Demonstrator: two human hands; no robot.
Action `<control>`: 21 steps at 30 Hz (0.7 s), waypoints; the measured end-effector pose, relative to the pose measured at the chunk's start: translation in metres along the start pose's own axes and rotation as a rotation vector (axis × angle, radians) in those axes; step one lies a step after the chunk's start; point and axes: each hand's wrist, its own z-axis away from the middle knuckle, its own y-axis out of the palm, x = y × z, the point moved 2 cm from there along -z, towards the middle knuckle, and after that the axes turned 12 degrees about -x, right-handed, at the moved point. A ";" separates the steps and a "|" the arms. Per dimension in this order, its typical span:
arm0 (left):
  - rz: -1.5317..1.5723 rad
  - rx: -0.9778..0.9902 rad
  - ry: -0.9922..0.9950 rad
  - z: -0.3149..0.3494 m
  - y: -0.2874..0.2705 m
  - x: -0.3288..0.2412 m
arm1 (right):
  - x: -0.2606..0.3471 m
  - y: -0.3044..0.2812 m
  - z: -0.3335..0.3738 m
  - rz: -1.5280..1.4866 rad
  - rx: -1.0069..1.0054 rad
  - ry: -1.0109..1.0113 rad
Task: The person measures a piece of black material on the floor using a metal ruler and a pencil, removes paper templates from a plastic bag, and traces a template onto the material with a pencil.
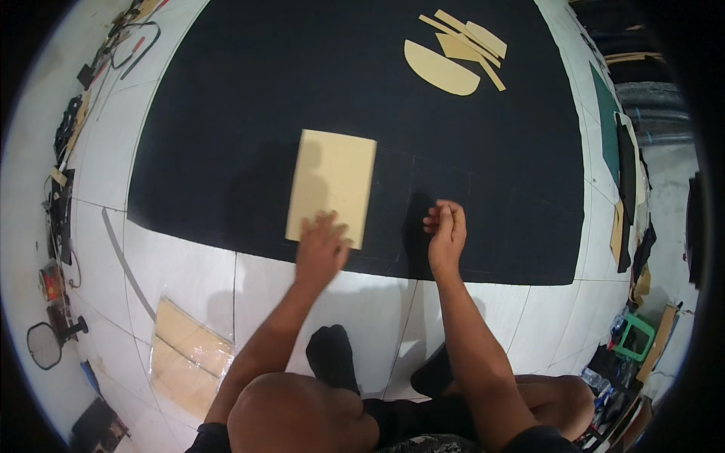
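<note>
A tan rectangular card (332, 181) lies flat on a large black cloth (226, 90). My left hand (323, 249) rests on the card's near end, fingers spread. To the right of it, my right hand (447, 234) is held over the cloth with its fingers curled and pressed together. Whatever sits in those fingers, if anything, is hidden or too small to make out. Faint thin lines, some forming box shapes, run across the cloth between the card and my right hand and beyond it.
Toward the far right of the cloth lie a half-oval tan piece (440, 69) and several tan strips and shapes. A clear plastic packet of tan sheets (189, 355) lies on the white tiles at left. Dark rolls (649, 113) and a green stool (634, 336) line the right side.
</note>
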 end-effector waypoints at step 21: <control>-0.067 0.015 -0.045 0.011 -0.038 0.043 | -0.031 0.003 0.073 0.422 0.320 -0.554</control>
